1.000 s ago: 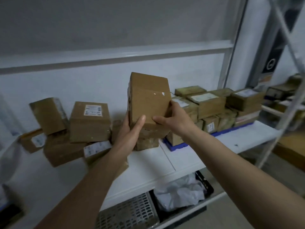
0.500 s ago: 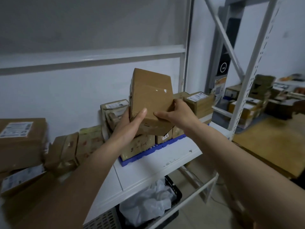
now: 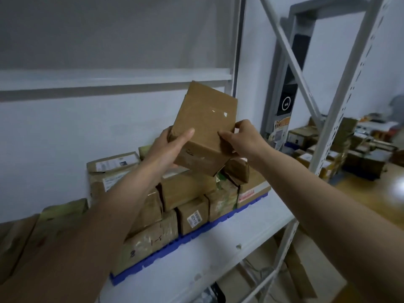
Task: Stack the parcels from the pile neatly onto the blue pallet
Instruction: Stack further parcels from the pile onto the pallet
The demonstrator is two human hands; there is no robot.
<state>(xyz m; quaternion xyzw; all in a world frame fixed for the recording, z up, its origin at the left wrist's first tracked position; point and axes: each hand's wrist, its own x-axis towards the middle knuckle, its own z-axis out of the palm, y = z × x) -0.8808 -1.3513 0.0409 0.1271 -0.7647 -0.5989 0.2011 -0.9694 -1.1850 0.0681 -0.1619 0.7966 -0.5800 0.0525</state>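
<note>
A brown cardboard parcel (image 3: 205, 125) is held tilted in the air above the stack. My left hand (image 3: 169, 147) grips its lower left corner, thumb across the front face. My right hand (image 3: 244, 138) grips its right edge. Beneath it, several taped brown parcels (image 3: 188, 189) stand in two layers on the blue pallet (image 3: 175, 250), which lies on the white shelf (image 3: 218, 254). The held parcel's bottom corner hangs just above the top layer.
More parcels of the pile (image 3: 50, 224) lie at the lower left, partly behind my left arm. A white rack upright (image 3: 341, 119) and diagonal brace stand at the right. Beyond it, boxes (image 3: 341, 147) cover the floor. A lower shelf holds dark items.
My view has swung right from the pile to the pallet. The parcel, held by both hands, has moved over the stacked parcels and tilted to the right.
</note>
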